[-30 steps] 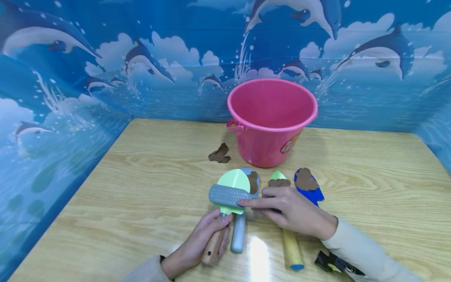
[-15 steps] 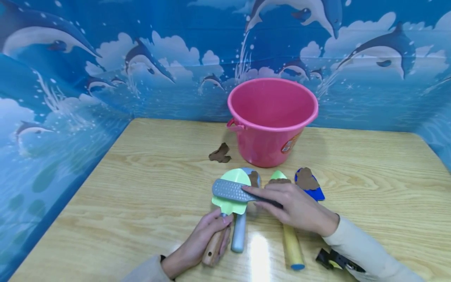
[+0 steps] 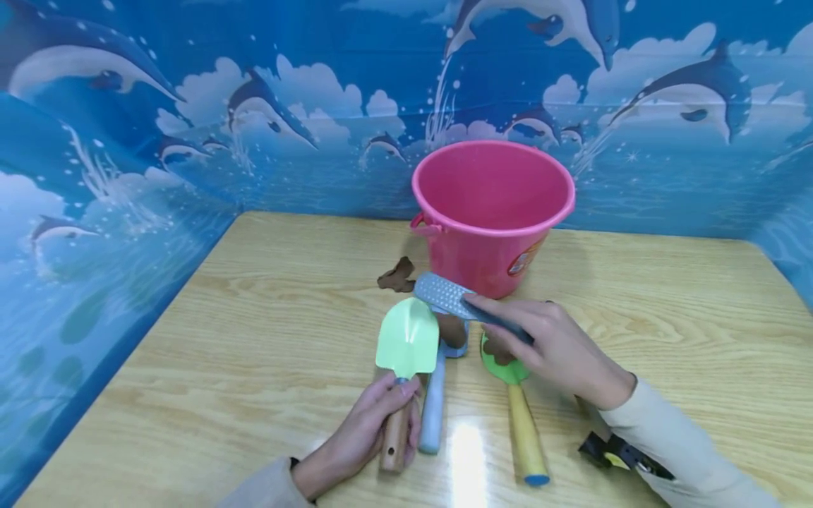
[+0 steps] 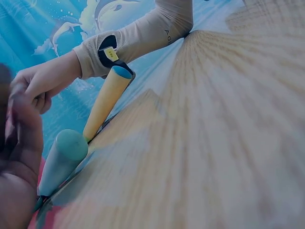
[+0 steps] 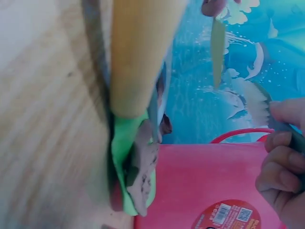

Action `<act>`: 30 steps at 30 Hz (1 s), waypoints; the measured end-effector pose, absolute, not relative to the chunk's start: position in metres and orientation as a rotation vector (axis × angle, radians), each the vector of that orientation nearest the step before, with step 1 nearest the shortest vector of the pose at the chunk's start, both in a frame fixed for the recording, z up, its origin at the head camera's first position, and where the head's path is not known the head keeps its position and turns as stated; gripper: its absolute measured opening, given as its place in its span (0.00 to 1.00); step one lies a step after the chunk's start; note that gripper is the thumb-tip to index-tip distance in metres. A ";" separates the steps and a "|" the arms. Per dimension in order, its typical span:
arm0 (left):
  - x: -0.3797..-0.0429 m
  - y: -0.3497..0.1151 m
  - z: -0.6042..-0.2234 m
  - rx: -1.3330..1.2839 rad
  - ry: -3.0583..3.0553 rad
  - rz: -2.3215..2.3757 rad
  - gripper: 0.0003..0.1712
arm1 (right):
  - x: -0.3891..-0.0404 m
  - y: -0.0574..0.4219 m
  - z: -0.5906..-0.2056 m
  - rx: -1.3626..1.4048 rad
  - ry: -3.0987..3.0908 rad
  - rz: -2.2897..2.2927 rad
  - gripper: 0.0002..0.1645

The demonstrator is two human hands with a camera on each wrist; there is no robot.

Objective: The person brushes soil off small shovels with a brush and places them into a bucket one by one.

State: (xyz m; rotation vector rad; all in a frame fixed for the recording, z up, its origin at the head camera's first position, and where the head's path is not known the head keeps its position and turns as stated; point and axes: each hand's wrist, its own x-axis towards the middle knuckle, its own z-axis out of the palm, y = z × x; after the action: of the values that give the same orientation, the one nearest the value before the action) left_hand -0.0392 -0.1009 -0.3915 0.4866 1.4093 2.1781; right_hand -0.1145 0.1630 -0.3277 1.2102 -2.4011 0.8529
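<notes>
Light green trowel (image 3: pixel 407 342): blade smooth with a glossy highlight; handle brown, wood-like. Grey-blue tool (image 3: pixel 447 294): blade face roughened by rows of small dots—plastic or metal cannot be told—and handle dark. Bucket (image 3: pixel 466 259): smooth pink plastic, softly glossy, with a printed label (image 3: pixel 522 261). Pale blue shovel (image 3: pixel 433 409) and yellow-handled shovel (image 3: pixel 524 430): handles smooth. Brown lump (image 3: pixel 452 330) and loose piece (image 3: pixel 395 278): matt, clay-like, uneven. Worktop (image 3: pixel 241 339): wood-grained, smooth, returning a bright reflection. Backdrop (image 3: pixel 330 190): printed sheet, faintly creased. Sleeve (image 4: pixel 150 34): matt cloth—ribbed at the cuff.
</notes>
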 end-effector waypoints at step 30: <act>-0.041 -0.102 -0.385 0.313 1.354 2.261 0.03 | -0.108 0.163 -0.316 1.276 -2.230 0.933 0.20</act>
State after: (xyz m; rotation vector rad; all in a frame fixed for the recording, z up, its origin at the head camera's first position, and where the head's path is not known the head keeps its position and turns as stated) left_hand -0.0414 -0.1019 -0.3846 0.3126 1.3537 2.2607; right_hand -0.1084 0.1627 -0.3165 1.2755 -2.2301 0.9331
